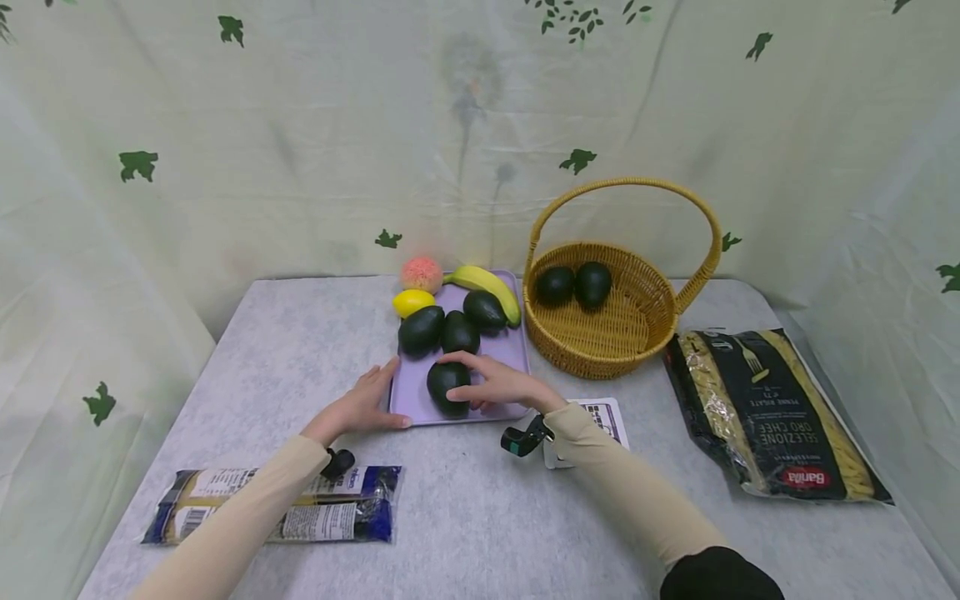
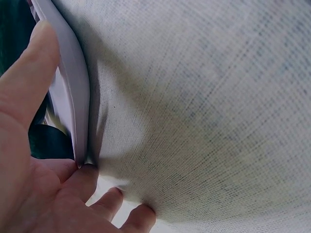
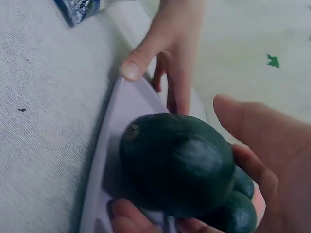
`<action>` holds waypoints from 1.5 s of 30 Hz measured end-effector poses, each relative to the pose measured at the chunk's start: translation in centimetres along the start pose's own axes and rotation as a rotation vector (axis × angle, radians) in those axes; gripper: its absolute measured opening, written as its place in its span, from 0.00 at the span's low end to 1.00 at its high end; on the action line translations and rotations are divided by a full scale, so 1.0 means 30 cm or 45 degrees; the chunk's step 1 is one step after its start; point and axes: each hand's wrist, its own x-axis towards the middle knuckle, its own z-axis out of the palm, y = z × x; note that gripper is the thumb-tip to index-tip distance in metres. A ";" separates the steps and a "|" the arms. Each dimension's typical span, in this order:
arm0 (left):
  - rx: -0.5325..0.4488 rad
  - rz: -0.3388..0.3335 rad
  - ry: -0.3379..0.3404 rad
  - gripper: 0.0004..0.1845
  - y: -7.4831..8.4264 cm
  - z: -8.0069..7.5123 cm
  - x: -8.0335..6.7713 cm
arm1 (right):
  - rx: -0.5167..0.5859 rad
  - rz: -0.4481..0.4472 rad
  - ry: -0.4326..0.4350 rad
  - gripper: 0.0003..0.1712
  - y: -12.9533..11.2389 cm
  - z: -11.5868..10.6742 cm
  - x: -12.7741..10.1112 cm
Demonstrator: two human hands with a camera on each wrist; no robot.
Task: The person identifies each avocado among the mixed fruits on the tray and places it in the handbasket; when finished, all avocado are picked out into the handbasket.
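On the lilac tray [image 1: 495,408] my right hand [image 1: 501,385] holds a dark green avocado [image 1: 442,389], fingers over its far side and thumb at its near side. The right wrist view shows this avocado [image 3: 170,165] large, with fingers around it. At the tray's near left corner, my left hand [image 1: 365,406] grips the rim between thumb and fingers; its thumb [image 2: 41,60] lies along the edge. Behind the held avocado sit three more avocados [image 1: 420,331], with a banana [image 1: 491,290] behind them. A lemon [image 1: 413,302] and a pink peach [image 1: 422,274] are at the far left corner.
A wicker basket [image 1: 600,354] with a tall handle stands right of the tray, two avocados [image 1: 592,285] inside. A bag of penne [image 1: 780,417] lies at the right. Pasta packets [image 1: 322,521] lie under the left forearm, and a printed white card [image 1: 607,417] beneath the right.
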 end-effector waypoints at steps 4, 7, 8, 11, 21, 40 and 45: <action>0.005 -0.006 -0.006 0.56 -0.001 -0.002 0.001 | -0.029 -0.010 0.076 0.30 -0.001 0.019 0.018; 0.011 0.000 -0.006 0.56 -0.005 0.000 0.004 | -0.018 -0.025 0.135 0.28 0.002 0.025 0.022; 0.013 0.002 -0.005 0.56 -0.007 0.001 0.005 | -0.011 -0.030 0.148 0.27 0.004 0.025 0.021; 0.013 0.002 -0.003 0.56 -0.011 0.003 0.007 | 0.021 -0.046 0.153 0.26 0.003 0.017 0.006; -0.056 0.067 0.033 0.59 0.003 -0.001 -0.016 | 0.211 -0.114 0.077 0.27 -0.096 -0.110 -0.142; 0.000 0.022 0.015 0.56 0.001 0.001 -0.001 | 0.277 -0.061 0.509 0.30 0.066 -0.540 -0.382; 0.008 0.018 0.007 0.56 0.004 0.001 0.000 | 0.256 -0.006 0.587 0.31 0.050 -0.580 -0.427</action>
